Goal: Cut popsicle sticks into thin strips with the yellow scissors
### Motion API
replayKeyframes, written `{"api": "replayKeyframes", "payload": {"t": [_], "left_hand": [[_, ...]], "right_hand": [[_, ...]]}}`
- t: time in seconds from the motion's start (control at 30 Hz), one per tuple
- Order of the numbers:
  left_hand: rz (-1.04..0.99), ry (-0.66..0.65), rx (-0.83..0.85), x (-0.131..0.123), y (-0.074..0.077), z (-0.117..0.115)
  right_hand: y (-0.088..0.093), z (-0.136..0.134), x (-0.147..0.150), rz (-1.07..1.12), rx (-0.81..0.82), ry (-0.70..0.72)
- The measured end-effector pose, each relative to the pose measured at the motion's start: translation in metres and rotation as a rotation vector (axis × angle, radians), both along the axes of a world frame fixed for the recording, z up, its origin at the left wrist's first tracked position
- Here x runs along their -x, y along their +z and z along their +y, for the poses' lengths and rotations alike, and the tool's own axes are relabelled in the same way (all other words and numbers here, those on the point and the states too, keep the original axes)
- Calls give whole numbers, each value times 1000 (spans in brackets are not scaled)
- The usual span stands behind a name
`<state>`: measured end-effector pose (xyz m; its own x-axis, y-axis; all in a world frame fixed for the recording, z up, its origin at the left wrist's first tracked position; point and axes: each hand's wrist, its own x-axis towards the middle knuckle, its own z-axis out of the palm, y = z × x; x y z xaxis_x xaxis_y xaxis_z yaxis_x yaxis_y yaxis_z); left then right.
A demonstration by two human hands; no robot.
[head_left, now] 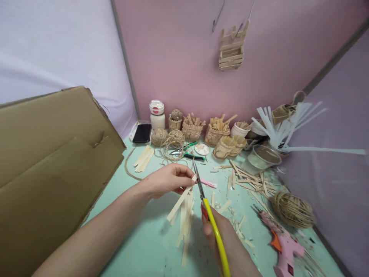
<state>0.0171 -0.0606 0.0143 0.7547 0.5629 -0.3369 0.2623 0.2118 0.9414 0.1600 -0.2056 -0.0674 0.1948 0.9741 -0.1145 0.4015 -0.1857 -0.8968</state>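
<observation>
Near the middle, my left hand point(173, 178) pinches a thin pale wooden strip point(180, 203) by its upper end. Several more strips point(185, 227) hang or lie just below that hand. My right hand point(219, 231) is wrapped round the yellow handle of a pair of scissors point(211, 219). The scissors' blades point up and away, right beside the fingertips of my left hand and the strip's end. Behind the blades lies a pink pen-like tool point(208, 183) on the green table.
A large cardboard sheet point(57, 154) stands at left. A pink glue gun point(284, 242) and twine ball point(292, 209) lie at right, near scattered sticks point(250, 179). Green-handled pruners point(194, 157), a phone point(142, 133), a bottle point(157, 115) and stick-filled baskets point(217, 134) are at the back.
</observation>
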Motion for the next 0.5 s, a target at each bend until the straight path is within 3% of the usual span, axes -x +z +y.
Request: {"api": "replayKeyframes", "payload": {"t": [0.27,0.5], "left_hand": [[24,-23,6,3,1,3],[39,-27,19,3,2,4]], "right_hand": [[7,-1,1,-103,-1,4],[11,-1,1,-46,42,-16]]}}
